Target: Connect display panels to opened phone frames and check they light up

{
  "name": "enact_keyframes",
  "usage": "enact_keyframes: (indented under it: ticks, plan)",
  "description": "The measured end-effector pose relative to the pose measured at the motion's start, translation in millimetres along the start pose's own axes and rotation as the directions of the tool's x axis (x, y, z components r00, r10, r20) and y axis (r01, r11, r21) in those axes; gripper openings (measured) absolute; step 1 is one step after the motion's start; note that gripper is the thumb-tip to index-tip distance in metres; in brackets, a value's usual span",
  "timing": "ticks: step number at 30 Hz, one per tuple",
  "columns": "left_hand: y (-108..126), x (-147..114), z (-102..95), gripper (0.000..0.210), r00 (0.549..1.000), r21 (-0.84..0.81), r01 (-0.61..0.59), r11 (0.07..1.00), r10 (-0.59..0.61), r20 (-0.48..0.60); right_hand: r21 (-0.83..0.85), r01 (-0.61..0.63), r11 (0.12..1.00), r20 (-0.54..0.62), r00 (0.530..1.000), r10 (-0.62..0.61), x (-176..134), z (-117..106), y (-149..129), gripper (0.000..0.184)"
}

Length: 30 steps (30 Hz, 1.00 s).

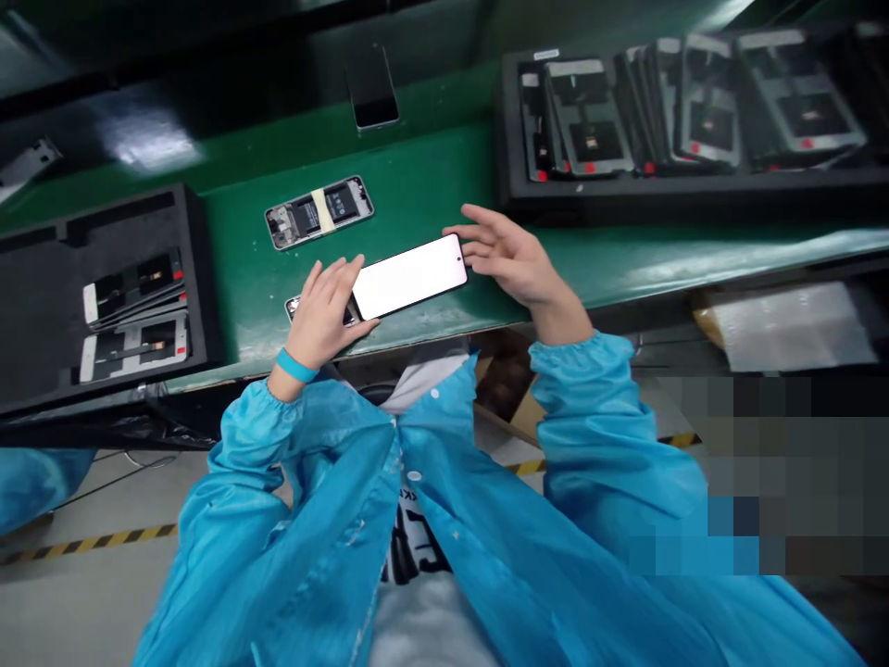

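Screen, a single one glowing white (411, 278), lies near the front edge of the green bench (444, 167), the left hand (321, 310) grasping its left end between thumb and fingers, the right hand (515, 255) released, fingers loosely spread at the other end. One opened phone body (291, 305) peeks from under the left hand, another (300, 222) wearing one tape strip (322, 211) lies beyond, one dark phone (375, 97) farther back, between two black foam trays (199, 306) of panels (135, 347) too overlapped to count. Yellow-black tape (104, 542) stripes the floor (139, 593); shirt lettering (417, 547) is half hidden, battery print (343, 201) illegible.
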<state>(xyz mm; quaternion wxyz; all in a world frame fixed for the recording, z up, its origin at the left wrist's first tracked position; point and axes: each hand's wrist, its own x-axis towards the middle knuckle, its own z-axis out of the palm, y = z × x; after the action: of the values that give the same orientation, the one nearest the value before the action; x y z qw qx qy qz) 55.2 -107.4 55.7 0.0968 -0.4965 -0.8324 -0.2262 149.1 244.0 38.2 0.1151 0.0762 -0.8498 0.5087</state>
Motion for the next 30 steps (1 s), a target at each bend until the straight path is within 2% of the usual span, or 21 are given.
enact_keyframes:
  ticks: [4,7,13,17,20,23,26,28,30]
  plan:
    - [-1.3,-2.5,2.2,0.09,0.999,0.021,-0.008,1.0,0.009,-0.039,0.017,0.012,1.0,0.032,0.999,-0.012,0.0,-0.7,-10.0,0.096]
    - [-1.1,-3.1,2.0,0.089,0.999,0.009,-0.008,1.0,0.009,-0.052,0.078,-0.036,0.996,0.075,0.997,0.03,-0.7,-1.5,-18.6,0.103]
    - [6.1,-1.2,-4.4,0.086,0.997,0.015,0.076,0.997,-0.076,0.03,0.306,-0.11,0.946,0.063,0.993,0.095,-1.4,0.4,-27.2,0.106]
    - [9.3,-0.2,-6.5,0.087,0.994,0.022,0.102,0.995,-0.103,0.049,0.312,-0.144,0.939,0.105,0.988,0.117,-0.8,-1.0,-25.7,0.111]
    - [9.7,0.5,-7.2,0.086,0.992,0.024,0.107,0.994,-0.108,0.059,0.203,-0.129,0.971,0.117,0.987,0.107,-0.8,0.0,-24.2,0.117]
    - [8.8,2.9,-7.6,0.087,0.986,0.004,0.111,0.994,-0.11,0.126,-0.054,-0.058,0.997,0.074,0.995,0.062,-1.2,7.2,-25.0,0.11]
    - [5.2,6.8,-6.4,0.094,0.979,-0.038,0.105,0.994,-0.096,0.182,-0.361,0.005,0.933,0.093,0.995,0.031,-0.9,17.0,-25.5,0.111]
    - [0.5,8.3,-6.4,0.102,0.979,-0.074,0.09,0.993,-0.074,0.19,-0.461,0.033,0.887,0.131,0.991,0.031,-0.3,21.5,-23.6,0.116]
    - [-6.1,7.0,-9.7,0.113,0.978,-0.116,0.068,0.991,-0.044,0.203,-0.492,0.048,0.869,0.145,0.989,0.027,0.7,23.3,-20.4,0.117]
